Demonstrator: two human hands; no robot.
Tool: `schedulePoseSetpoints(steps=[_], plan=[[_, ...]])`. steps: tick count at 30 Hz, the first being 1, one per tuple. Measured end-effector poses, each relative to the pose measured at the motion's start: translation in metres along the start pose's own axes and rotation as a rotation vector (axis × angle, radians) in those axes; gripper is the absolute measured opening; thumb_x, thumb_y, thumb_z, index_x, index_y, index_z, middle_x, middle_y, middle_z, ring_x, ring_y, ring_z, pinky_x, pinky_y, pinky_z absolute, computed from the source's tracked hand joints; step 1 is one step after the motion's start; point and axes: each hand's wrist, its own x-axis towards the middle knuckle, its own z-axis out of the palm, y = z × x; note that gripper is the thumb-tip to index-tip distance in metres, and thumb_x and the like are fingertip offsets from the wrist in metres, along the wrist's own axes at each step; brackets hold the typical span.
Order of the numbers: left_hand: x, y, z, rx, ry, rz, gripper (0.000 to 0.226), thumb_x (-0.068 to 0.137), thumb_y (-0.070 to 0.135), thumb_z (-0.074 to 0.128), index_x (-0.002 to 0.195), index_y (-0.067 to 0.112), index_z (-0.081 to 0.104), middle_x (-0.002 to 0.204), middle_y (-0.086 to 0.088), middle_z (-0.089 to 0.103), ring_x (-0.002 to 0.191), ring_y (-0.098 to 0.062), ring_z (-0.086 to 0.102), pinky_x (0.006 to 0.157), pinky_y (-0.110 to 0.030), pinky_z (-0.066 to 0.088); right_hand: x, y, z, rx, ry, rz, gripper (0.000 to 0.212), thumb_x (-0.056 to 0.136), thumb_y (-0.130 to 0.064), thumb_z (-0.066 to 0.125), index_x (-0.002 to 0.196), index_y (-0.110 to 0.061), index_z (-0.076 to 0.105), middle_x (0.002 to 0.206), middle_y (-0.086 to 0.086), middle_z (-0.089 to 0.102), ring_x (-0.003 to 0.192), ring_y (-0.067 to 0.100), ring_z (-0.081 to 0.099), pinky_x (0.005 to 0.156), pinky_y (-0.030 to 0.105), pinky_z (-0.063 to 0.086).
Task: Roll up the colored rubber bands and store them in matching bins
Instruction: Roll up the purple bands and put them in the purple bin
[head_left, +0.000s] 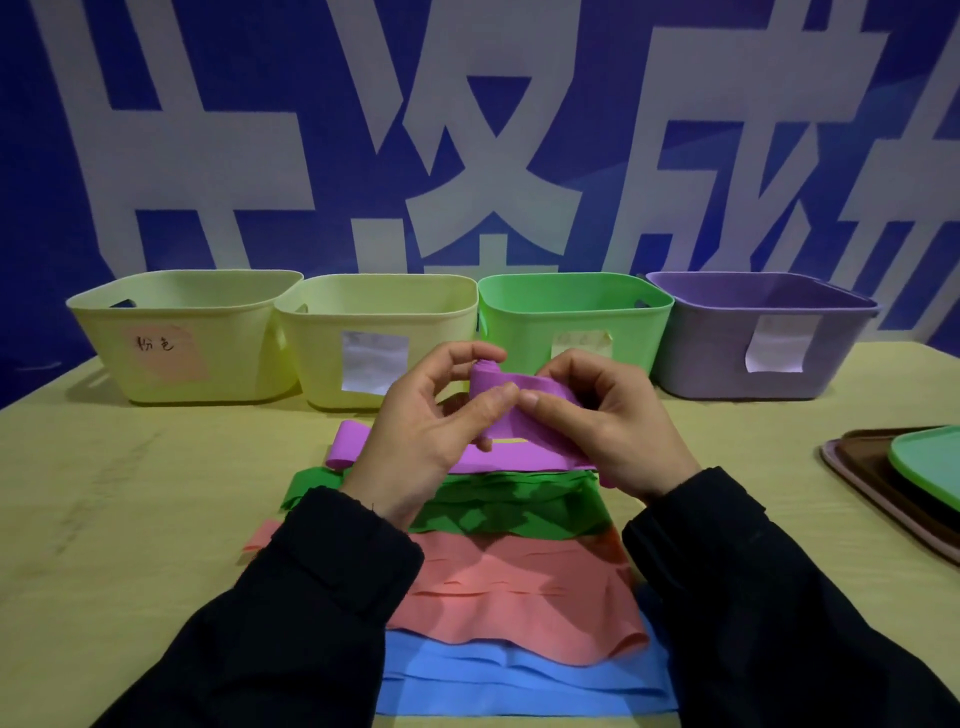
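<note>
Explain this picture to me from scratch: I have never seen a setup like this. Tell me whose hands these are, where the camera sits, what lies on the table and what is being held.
There is no machine here. A person wears one camera on the head, looking forward and down, so you see their own two hands in dark sleeves. The left hand and the right hand both grip one purple band, partly rolled at its top end.

On the yellowish table lie flat bands: more purple, then green bands, pink bands and blue bands nearest the person.

At the back stand four bins: two pale yellow bins, a green bin and a purple bin. Stacked trays sit at the right edge.
</note>
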Motion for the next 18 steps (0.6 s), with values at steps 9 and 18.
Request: schedulePoseSetpoints(steps=[9, 18], plan=[[0.001, 0.000, -0.001, -0.042, 0.035, -0.023, 0.027, 0.103, 0.006, 0.053, 0.114, 0.025, 0.069, 0.099, -0.005, 0.063, 0.078, -0.014, 0.059, 0.059, -0.023, 0.052, 0.001, 0.003, -0.004, -0.068, 0.019, 0.032, 0.018, 0.084, -0.028, 0.080, 0.079, -0.019, 0.066, 0.065, -0.009, 0.060, 0.059, 0.007, 0.052, 0.054, 0.024, 0.043], [0.004, 0.002, -0.006, 0.025, 0.162, 0.057, 0.026, 0.095, 0.010, 0.067, 0.113, 0.027, 0.062, 0.081, 0.007, 0.070, 0.068, -0.008, 0.058, 0.052, -0.021, 0.047, 0.000, -0.002, -0.006, 0.089, -0.063, 0.098, 0.017, 0.080, -0.017, 0.079, 0.077, -0.014, 0.062, 0.060, -0.007, 0.060, 0.050, 0.008, 0.051, 0.043, 0.022, 0.040]])
